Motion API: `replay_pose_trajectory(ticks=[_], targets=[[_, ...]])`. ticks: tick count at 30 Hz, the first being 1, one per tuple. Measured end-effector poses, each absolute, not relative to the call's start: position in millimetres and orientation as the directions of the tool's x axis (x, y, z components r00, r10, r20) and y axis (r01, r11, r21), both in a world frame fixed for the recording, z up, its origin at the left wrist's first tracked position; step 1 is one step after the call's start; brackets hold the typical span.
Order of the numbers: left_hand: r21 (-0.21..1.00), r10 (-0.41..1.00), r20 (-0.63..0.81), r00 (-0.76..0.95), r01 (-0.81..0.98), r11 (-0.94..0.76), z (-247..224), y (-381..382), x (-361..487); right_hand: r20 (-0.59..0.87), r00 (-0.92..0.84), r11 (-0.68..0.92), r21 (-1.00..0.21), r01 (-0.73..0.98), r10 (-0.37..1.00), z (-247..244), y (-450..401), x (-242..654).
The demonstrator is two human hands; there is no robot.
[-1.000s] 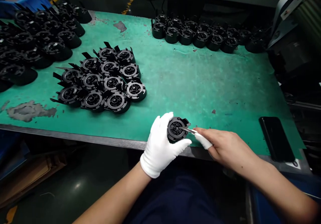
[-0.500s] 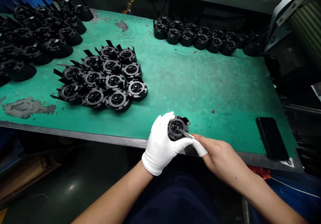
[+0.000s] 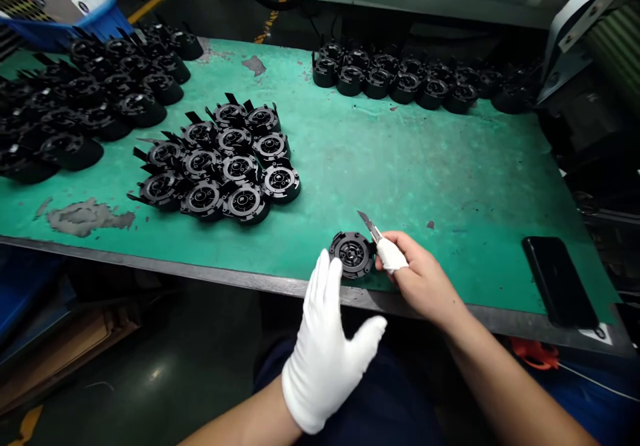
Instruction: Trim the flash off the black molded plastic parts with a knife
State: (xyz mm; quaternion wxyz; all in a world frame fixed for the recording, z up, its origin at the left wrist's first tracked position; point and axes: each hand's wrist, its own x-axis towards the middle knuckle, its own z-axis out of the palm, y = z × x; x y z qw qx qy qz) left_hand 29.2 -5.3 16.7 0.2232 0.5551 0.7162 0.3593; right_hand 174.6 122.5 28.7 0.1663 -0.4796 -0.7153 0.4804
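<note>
While the left hand holds its fingers together and thumb spread, I see the right hand pinching a knife. Black part sits between them near the front of the green bench; can't tell if the left hand touches it. Beyond: a cluster of similar parts, then a back row.

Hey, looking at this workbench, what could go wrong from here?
The right hand holds a knife with its blade exposed, so a slip could nick the gloved left hand close by. The round black part sits near the front edge of the green table, so a nudge might send it off. The phone also lies by that edge and could be knocked down.
</note>
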Motion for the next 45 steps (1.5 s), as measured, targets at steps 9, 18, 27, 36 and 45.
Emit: replay_pose_trajectory(ticks=[9,18,27,36,45], targets=[[0.835,0.993,0.050,-0.107,0.549,0.017,9,44,-15,-0.171,-0.701,0.601,-0.402,0.691,0.692,44,129,213],[0.838,0.994,0.053,-0.091,0.546,0.006,8,55,-22,-0.318,-0.694,0.557,-0.426,0.713,0.646,46,109,207],[0.864,0.971,0.098,-0.217,0.503,0.025,5,51,-5,-0.194,-0.624,0.501,-0.440,0.745,0.757,40,89,208],[0.847,0.953,0.113,-0.282,0.528,0.056,-1,44,3,-0.219,-0.644,0.439,-0.571,0.694,0.733,32,75,199],[0.833,0.940,0.179,-0.292,0.554,0.013,3,47,6,-0.140,-0.633,0.517,-0.458,0.723,0.762,33,107,204]])
